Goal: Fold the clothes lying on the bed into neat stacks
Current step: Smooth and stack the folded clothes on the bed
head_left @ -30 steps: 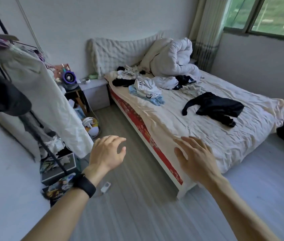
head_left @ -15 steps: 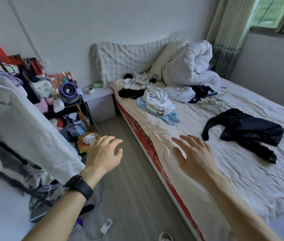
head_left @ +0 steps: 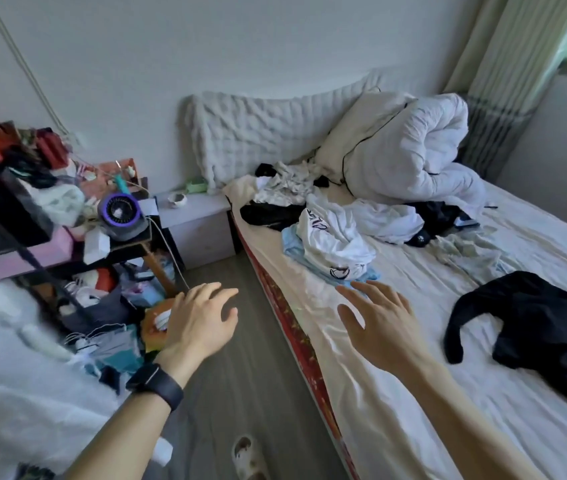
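Both hands are spread wide, empty: my left hand [head_left: 202, 322] over the narrow floor [head_left: 254, 375], my right hand [head_left: 381, 329] over the bed [head_left: 313, 317] edge. A white shirt [head_left: 334, 237] lies just beyond my right fingers [head_left: 358, 288], a black garment [head_left: 545, 323] further right; a cluttered rack [head_left: 67, 244] crowds my left.

Bare floor strip [head_left: 240, 368] runs between the cluttered shelf [head_left: 67, 258] and the bed [head_left: 396, 393]. Near sheet lies open; black garment [head_left: 545, 327] and white clothes pile [head_left: 334, 237] obstruct beyond.
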`<state>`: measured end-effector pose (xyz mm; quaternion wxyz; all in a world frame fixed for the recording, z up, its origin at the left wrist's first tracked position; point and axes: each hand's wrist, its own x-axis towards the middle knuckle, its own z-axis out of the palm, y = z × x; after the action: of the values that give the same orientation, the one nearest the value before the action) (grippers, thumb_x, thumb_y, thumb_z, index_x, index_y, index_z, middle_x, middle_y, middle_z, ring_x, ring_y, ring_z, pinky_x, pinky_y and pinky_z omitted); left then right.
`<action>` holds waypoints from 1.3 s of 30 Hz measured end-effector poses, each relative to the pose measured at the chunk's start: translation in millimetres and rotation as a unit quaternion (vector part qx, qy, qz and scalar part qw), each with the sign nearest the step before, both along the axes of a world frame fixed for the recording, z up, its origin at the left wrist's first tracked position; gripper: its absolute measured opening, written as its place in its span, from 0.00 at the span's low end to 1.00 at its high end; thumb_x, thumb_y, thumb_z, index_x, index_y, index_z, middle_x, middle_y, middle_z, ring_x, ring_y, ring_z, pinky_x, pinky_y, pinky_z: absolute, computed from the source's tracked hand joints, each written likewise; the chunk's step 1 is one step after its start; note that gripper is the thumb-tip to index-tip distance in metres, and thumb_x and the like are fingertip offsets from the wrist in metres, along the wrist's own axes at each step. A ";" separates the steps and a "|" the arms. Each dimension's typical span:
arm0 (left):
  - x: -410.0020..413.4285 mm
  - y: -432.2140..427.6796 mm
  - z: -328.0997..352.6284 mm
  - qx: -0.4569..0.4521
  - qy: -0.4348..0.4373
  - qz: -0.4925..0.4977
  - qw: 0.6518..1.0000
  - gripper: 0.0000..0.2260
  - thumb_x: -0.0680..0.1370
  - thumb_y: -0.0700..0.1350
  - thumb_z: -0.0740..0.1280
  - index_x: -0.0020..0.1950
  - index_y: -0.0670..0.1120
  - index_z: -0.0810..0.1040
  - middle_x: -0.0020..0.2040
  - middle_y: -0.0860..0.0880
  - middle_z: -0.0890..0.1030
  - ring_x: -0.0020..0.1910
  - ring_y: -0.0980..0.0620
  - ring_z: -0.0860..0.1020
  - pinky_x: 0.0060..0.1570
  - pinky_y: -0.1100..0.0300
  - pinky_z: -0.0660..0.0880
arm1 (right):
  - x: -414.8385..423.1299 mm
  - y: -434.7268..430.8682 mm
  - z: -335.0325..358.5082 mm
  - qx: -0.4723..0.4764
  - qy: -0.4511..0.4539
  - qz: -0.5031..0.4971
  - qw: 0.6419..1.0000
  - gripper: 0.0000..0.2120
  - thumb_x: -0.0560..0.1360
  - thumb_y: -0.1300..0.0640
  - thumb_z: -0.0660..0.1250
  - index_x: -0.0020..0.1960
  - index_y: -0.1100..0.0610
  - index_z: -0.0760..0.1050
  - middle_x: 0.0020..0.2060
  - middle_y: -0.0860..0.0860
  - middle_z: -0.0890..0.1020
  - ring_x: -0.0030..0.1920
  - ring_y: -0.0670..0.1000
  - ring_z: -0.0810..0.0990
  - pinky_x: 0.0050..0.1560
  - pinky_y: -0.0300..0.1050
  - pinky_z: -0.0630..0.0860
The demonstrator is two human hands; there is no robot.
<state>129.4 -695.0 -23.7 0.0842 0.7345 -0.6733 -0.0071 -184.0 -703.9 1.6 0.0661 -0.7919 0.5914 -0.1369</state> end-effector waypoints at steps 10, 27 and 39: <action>52.1 -236.0 -20.2 0.061 -0.010 -0.106 0.992 0.24 0.78 0.59 0.53 0.74 0.62 0.69 0.74 0.55 0.69 0.75 0.51 0.64 0.71 0.52 0.60 | 62.6 -167.9 -46.9 0.028 -0.027 -0.117 0.992 0.23 0.80 0.38 0.51 0.69 0.40 0.76 0.65 0.41 0.80 0.67 0.52 0.75 0.63 0.54 0.73; 19.5 -523.5 -147.2 0.284 -0.070 -0.233 0.927 0.21 0.81 0.55 0.58 0.75 0.60 0.67 0.73 0.56 0.69 0.74 0.52 0.65 0.71 0.52 0.60 | 84.2 -398.1 -177.8 0.288 -0.039 -0.208 0.934 0.27 0.81 0.37 0.44 0.77 0.38 0.63 0.73 0.36 0.69 0.75 0.47 0.63 0.73 0.48 0.59; -29.7 -666.2 -250.9 0.398 -0.122 -0.299 0.859 0.24 0.80 0.50 0.59 0.77 0.57 0.62 0.76 0.48 0.64 0.74 0.46 0.62 0.72 0.48 0.60 | 73.5 -543.6 -284.4 0.436 -0.108 -0.275 0.850 0.25 0.83 0.46 0.54 0.80 0.46 0.59 0.69 0.52 0.75 0.68 0.58 0.71 0.61 0.52 0.74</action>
<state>99.7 -1361.2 -274.6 -0.3041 0.4640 -0.8052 -0.2093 -110.6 -1247.4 -282.8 0.4271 -0.4669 0.7734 0.0378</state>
